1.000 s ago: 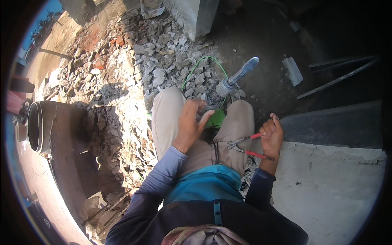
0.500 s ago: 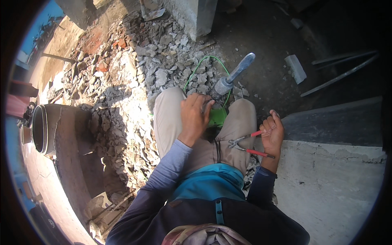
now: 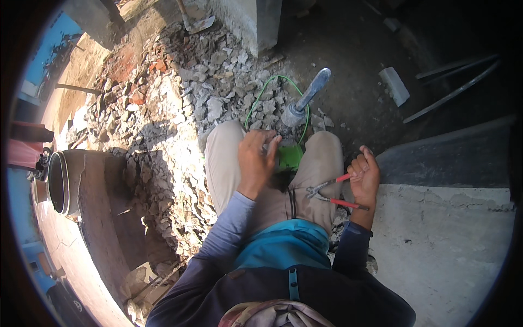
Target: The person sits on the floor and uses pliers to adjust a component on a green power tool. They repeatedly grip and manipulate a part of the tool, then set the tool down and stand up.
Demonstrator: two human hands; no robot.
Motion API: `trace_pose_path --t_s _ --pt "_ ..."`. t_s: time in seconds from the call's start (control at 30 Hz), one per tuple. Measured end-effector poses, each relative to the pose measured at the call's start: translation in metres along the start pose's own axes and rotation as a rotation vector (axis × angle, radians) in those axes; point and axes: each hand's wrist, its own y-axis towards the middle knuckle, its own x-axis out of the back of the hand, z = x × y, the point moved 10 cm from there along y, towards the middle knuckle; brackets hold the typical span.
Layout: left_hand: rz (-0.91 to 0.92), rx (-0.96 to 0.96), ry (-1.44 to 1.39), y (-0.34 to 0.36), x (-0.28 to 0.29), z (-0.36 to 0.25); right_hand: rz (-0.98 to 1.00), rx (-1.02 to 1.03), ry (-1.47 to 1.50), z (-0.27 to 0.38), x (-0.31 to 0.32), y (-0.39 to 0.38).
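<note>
Here's the right hand (image 3: 364, 175) at the right of centre, fingers curled around the upper handle of red-handled pliers (image 3: 336, 201). The pliers sit between that hand and the middle of the frame, head toward the left, their two handles spread well apart, the lower one reaching across by the wrist. Over to the left hand (image 3: 255, 163), near the centre: fingers bent, thumb standing off, right beside a green-bodied power tool (image 3: 290, 156). The hand covers part of the view there, so I can't tell whether those fingers pinch anything or merely touch the tool.

The tool is between the knees of pale trousers (image 3: 223, 155), its grey metal shaft (image 3: 313, 88) slanting up toward the upper right, broad flat end on show. A thin green cable (image 3: 272, 79) loops above it, over a sprawl of broken rubble (image 3: 218, 106) that fills the upper left and centre. Top middle, a concrete pillar (image 3: 264, 24); just left of it, a long-handled tool with a flat blade (image 3: 201, 25). Upper right, a pale block (image 3: 394, 87) on dark ground. Far left, an open-mouthed barrel (image 3: 73, 180); lower right, a broad concrete slab (image 3: 436, 245).
</note>
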Motion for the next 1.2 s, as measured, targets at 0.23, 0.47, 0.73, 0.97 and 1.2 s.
trace_pose_path --t_s 0.23,0.47,0.73,0.97,1.2 --pt "0.013 -0.029 0.075 0.002 -0.003 -0.006 0.01 -0.01 -0.012 -0.001 -0.001 0.0" --pt "0.082 -0.052 0.037 0.01 -0.004 -0.008 0.02 0.004 -0.019 0.002 0.011 0.004" --pt "0.119 -0.067 0.071 0.014 -0.006 -0.004 0.002 0.026 -0.177 -0.001 0.033 0.008" --pt "0.559 -0.202 -0.11 -0.089 -0.062 -0.036 -0.171 -0.143 -0.926 -0.01 0.077 -0.026" --pt "0.789 -0.607 0.026 -0.174 -0.114 -0.084 -0.022 -0.33 -1.307 0.0 0.078 -0.039"
